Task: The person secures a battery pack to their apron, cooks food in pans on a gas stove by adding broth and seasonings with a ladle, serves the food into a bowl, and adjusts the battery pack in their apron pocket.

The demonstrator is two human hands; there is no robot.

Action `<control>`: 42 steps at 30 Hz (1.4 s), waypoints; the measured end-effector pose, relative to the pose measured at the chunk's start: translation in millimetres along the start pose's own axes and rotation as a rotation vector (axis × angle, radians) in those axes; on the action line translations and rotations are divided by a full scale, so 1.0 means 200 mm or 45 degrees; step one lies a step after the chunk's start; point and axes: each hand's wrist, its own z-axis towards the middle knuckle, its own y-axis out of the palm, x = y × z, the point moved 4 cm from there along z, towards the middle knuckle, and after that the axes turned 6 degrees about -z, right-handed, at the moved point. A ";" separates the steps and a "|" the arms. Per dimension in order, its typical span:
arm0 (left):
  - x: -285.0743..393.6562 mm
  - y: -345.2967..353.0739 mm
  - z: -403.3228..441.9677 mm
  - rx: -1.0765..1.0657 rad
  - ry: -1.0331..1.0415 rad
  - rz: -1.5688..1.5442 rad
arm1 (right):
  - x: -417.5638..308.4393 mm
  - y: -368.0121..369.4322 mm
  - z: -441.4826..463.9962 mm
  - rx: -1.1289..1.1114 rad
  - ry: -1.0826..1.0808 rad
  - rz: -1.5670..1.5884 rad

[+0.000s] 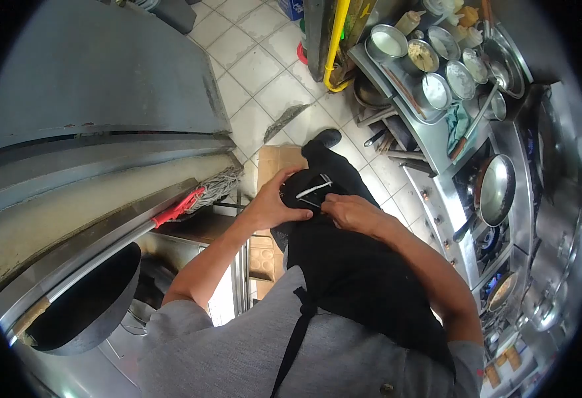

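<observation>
In front of my black apron (370, 265), I hold a dark, rounded item with white edging (314, 189) that looks like a black cap. My left hand (274, 204) grips its left side, thumb pointing inward and fingers curled round the far edge. At its lower right, the fingers of my right hand (352, 213) are pinched together against it. Black cloth behind the item makes its outline hard to separate. My black shoe (327, 137) rests on the tiled floor beyond.
A stove with a frying pan (496, 190) runs along the right. Metal bowls (435, 91) and a ladle (474, 119) sit on the counter at upper right. On the left are a mop with a red clamp (178, 207) and a large wok (95, 298). Cardboard (274, 162) lies on the floor.
</observation>
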 end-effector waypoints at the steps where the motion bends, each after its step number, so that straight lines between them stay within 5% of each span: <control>1: 0.03 0.02 -0.01 0.006 0.057 0.088 | 0.00 0.00 -0.02 0.011 0.000 -0.004; 10: 0.07 0.10 -0.01 0.204 0.010 0.507 | 0.00 -0.22 -0.19 0.411 0.146 0.203; 13: 0.05 0.03 -0.01 0.014 0.087 0.277 | 0.15 -0.18 -0.13 0.430 0.829 0.477; 15: 0.00 -0.02 -0.02 -0.242 0.054 -0.123 | 0.18 -0.11 -0.07 0.410 0.810 0.379; 18: -0.05 -0.06 -0.01 -0.279 -0.126 -0.155 | 0.19 -0.08 0.01 0.292 0.755 0.197; 20: -0.06 -0.09 0.00 -0.171 -0.175 0.148 | 0.17 -0.08 0.03 0.358 0.768 0.102; 22: 0.15 -0.14 -0.01 0.259 0.177 0.845 | 0.09 -0.14 -0.02 0.372 0.714 0.117; 25: 0.28 -0.16 -0.04 0.273 0.189 0.589 | 0.03 -0.21 -0.06 0.543 0.562 0.027; 27: 0.23 -0.13 -0.10 0.218 0.176 0.468 | 0.10 -0.17 -0.11 0.528 0.773 0.222; 30: 0.22 -0.14 0.00 0.014 0.334 0.858 | 0.03 -0.21 -0.05 0.542 0.618 -0.011; 32: 0.22 -0.13 -0.02 -0.099 0.228 0.361 | 0.04 -0.22 -0.07 0.518 0.636 0.082; 34: 0.21 -0.10 -0.04 -0.103 0.183 0.376 | 0.10 -0.19 -0.09 0.563 0.806 0.252; 37: 0.08 -0.05 0.03 0.362 0.065 0.482 | 0.08 -0.19 -0.07 0.617 0.803 0.220; 42: 0.01 0.00 0.05 0.304 0.040 0.514 | 0.07 -0.15 -0.06 0.735 0.797 0.197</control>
